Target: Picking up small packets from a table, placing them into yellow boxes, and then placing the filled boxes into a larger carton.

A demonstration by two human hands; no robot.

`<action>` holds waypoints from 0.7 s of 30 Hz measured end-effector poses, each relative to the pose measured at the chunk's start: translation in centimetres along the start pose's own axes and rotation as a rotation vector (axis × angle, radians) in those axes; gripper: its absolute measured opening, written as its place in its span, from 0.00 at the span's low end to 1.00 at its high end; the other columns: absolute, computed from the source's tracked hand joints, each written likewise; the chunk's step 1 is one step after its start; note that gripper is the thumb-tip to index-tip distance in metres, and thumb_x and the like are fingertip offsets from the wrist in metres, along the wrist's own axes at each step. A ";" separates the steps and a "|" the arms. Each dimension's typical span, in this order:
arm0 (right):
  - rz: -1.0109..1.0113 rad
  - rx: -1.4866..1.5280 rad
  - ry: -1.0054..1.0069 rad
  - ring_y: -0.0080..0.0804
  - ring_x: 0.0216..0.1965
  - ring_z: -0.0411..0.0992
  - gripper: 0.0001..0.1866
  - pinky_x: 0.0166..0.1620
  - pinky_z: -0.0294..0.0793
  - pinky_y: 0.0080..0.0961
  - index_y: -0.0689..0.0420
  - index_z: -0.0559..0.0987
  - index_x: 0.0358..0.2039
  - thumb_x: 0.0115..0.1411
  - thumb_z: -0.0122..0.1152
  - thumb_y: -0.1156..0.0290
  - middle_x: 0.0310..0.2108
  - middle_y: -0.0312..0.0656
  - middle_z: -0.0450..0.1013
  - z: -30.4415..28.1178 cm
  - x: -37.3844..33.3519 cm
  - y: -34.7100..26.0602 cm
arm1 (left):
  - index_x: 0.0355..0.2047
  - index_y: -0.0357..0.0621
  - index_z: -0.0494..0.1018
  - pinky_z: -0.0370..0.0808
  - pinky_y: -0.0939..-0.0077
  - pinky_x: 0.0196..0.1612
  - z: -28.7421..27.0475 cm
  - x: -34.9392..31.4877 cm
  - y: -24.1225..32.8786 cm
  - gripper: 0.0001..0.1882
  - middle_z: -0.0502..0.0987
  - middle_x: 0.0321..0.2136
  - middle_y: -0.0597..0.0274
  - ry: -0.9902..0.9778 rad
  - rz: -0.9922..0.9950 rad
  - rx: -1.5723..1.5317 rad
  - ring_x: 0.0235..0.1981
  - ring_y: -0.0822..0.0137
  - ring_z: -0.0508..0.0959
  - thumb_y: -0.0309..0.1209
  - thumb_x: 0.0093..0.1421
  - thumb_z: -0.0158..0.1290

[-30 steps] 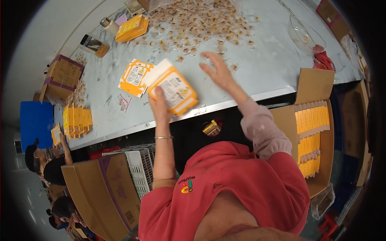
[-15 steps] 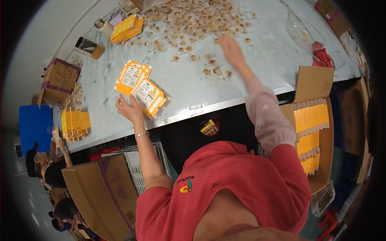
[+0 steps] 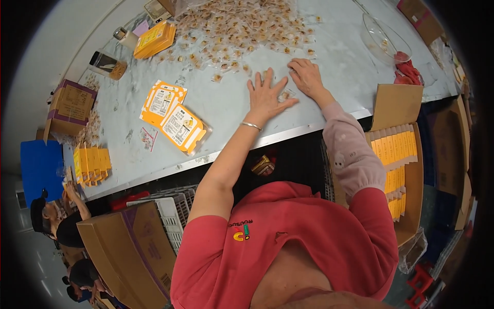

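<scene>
The left hand (image 3: 267,97) has fingers splayed wide beside wrapped sachets (image 3: 286,94); the right hand (image 3: 307,77) has fingers close together, any hold hidden. Flanking probably gathers these pieces. Left of the fingers, orange-and-white cartons (image 3: 181,126) overlap; beyond the fingertips lies the sachet heap (image 3: 247,31), likely for easy reach.

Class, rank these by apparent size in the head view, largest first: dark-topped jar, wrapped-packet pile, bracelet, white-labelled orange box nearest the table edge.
1. Wrapped-packet pile
2. Labelled orange box
3. Dark-topped jar
4. Bracelet
</scene>
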State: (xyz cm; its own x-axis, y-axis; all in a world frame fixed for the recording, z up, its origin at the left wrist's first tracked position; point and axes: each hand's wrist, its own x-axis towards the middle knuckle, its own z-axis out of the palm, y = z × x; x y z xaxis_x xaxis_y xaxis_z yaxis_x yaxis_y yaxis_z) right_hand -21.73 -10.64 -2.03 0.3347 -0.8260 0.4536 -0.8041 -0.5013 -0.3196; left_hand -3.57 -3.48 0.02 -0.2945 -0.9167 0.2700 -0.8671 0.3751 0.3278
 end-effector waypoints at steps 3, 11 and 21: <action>-0.060 0.035 0.015 0.36 0.50 0.65 0.14 0.49 0.61 0.36 0.51 0.75 0.42 0.53 0.55 0.67 0.47 0.38 0.69 -1.1 -2.2 -0.9 | 0.52 0.56 0.69 0.46 0.37 0.58 1.3 -1.2 -0.4 0.28 0.58 0.59 0.50 0.073 0.077 -0.066 0.60 0.37 0.51 0.52 0.52 0.52; 0.284 0.568 0.273 0.42 0.50 0.66 0.15 0.51 0.65 0.33 0.58 0.75 0.43 0.58 0.53 0.65 0.47 0.45 0.70 -2.5 2.2 6.2 | 0.50 0.55 0.71 0.47 0.37 0.58 -2.8 -6.6 -1.1 0.24 0.61 0.56 0.52 0.083 -0.012 -0.033 0.60 0.39 0.52 0.46 0.54 0.52; 0.114 0.107 0.183 0.43 0.51 0.65 0.16 0.51 0.64 0.39 0.53 0.73 0.46 0.60 0.49 0.62 0.47 0.45 0.69 1.8 3.3 1.8 | 0.49 0.54 0.71 0.50 0.44 0.59 -1.8 -6.0 -1.0 0.19 0.64 0.55 0.56 0.081 0.065 -0.018 0.61 0.44 0.53 0.41 0.57 0.49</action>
State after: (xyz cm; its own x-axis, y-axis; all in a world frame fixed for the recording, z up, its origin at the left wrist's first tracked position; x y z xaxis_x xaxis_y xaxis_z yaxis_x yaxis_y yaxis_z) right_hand -21.15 -14.74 -2.59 0.1420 -0.8235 0.5492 -0.7719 -0.4395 -0.4594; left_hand -0.19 1.90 -0.36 -0.3154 -0.8767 0.3632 -0.8396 0.4362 0.3237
